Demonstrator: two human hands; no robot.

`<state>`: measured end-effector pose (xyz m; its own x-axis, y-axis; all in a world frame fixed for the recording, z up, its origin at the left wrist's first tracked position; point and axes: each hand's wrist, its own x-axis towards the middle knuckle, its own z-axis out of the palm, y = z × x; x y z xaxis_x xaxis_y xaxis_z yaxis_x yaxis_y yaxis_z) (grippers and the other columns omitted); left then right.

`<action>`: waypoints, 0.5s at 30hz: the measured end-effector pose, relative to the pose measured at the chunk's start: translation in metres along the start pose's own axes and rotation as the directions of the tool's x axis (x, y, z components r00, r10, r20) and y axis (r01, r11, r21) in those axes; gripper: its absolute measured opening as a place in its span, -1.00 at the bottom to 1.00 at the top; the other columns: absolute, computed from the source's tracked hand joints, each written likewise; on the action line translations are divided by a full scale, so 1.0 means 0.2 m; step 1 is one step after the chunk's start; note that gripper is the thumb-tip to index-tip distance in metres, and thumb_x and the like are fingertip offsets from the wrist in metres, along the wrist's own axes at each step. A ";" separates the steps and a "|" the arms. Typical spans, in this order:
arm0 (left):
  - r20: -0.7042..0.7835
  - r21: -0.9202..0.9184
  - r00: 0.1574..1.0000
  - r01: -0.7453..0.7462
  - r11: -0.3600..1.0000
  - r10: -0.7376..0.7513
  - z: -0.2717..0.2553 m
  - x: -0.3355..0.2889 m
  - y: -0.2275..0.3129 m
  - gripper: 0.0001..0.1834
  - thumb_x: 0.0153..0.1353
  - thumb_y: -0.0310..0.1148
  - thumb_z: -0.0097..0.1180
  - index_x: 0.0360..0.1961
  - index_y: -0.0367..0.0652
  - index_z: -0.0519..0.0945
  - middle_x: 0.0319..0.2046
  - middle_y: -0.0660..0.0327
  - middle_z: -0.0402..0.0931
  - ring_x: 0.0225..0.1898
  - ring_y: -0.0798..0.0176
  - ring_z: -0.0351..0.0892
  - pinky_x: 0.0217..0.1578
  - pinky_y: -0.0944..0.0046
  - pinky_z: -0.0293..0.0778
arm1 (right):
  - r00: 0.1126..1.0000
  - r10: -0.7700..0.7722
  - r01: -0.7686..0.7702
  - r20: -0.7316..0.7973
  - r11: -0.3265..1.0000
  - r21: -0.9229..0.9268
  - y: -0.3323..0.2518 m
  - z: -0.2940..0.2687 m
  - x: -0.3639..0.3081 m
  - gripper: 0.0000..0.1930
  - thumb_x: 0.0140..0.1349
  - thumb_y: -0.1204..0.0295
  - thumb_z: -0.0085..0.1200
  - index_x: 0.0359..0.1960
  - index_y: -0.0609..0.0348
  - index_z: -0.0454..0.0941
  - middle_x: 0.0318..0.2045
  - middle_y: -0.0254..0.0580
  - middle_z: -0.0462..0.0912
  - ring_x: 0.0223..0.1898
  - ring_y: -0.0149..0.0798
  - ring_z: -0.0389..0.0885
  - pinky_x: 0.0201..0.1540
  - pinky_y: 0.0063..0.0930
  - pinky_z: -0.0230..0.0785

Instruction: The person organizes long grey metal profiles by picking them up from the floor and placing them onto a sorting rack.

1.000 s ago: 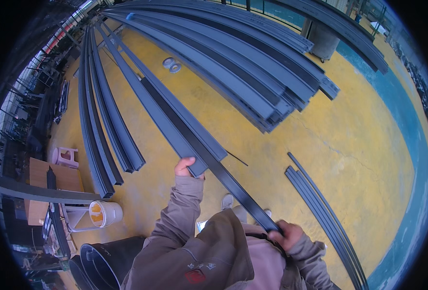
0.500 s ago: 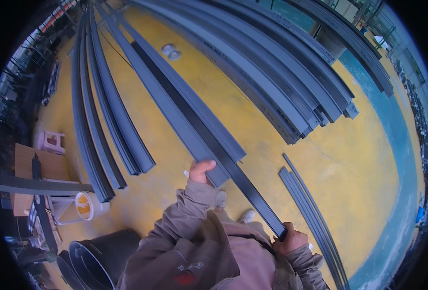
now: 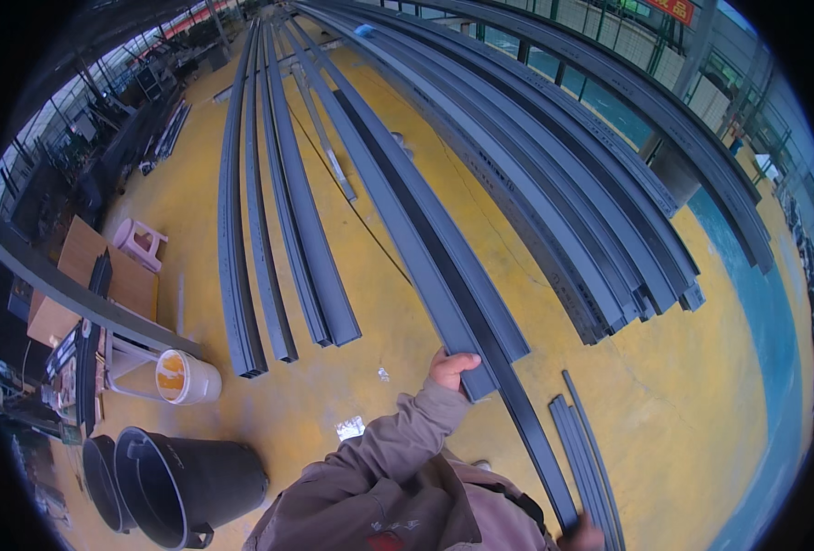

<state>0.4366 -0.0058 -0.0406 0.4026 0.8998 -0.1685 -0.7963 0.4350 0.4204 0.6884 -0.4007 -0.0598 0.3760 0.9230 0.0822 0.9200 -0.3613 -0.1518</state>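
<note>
Black strip [image 3: 531, 441] runs far-left from right hand [image 3: 584, 534] gripping its near end, left hand [image 3: 453, 367] clasping adjacent grey profile [image 3: 449, 317].

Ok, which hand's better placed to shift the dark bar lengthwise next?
Probably the right hand: it is at the near end of the dark bar, beyond the grey profile. The left hand grips the grey profile near its end, so looks better for steadying.
</note>
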 end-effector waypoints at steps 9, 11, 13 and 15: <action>-0.048 0.058 0.998 0.049 0.997 -0.046 -0.11 0.10 0.02 -0.48 -0.07 -0.53 0.06 0.02 -0.41 0.48 -0.18 -0.05 0.61 -0.20 -0.07 0.65 -0.10 -0.01 0.60 | 0.839 0.114 -0.261 0.533 0.943 0.208 0.06 -0.21 0.00 -0.54 -0.04 0.35 0.19 -0.04 0.11 0.42 -0.44 0.14 0.62 -0.42 0.23 0.61 -0.30 -0.01 0.51; 0.004 -0.028 0.999 0.052 0.998 -0.052 -0.04 0.05 -0.06 -0.46 -0.09 -0.54 0.08 0.03 -0.40 0.48 -0.17 -0.03 0.60 -0.18 -0.06 0.65 -0.09 -0.02 0.59 | 0.771 0.281 -0.385 0.571 0.920 0.067 0.27 -0.23 -0.23 -0.54 -0.04 0.35 0.19 -0.04 0.11 0.42 -0.46 0.13 0.62 -0.43 0.22 0.61 -0.32 -0.01 0.50; 0.022 -0.002 1.000 -0.015 1.000 0.015 -0.01 -0.02 -0.10 -0.44 -0.11 -0.55 0.11 0.05 -0.38 0.48 -0.15 -0.02 0.60 -0.15 -0.04 0.64 -0.07 -0.02 0.58 | 0.787 0.289 -0.359 0.544 0.933 0.025 0.26 -0.23 -0.23 -0.53 -0.04 0.35 0.19 -0.04 0.11 0.42 -0.48 0.12 0.62 -0.44 0.21 0.62 -0.34 -0.01 0.50; 0.043 0.008 0.998 -0.049 0.999 0.049 -0.04 0.00 -0.11 -0.44 -0.11 -0.55 0.11 0.04 -0.38 0.48 -0.15 -0.02 0.60 -0.16 -0.04 0.65 -0.08 -0.01 0.59 | 0.856 0.181 -0.233 0.484 0.971 0.051 0.10 -0.20 -0.04 -0.53 -0.04 0.35 0.19 -0.03 0.10 0.43 -0.49 0.11 0.62 -0.45 0.21 0.62 -0.37 -0.01 0.49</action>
<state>0.4498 -0.0138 -0.0576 0.3824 0.9175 -0.1095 -0.8116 0.3901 0.4349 0.7081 -0.4199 -0.0249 0.4347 0.7893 -0.4337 0.7999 -0.5596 -0.2167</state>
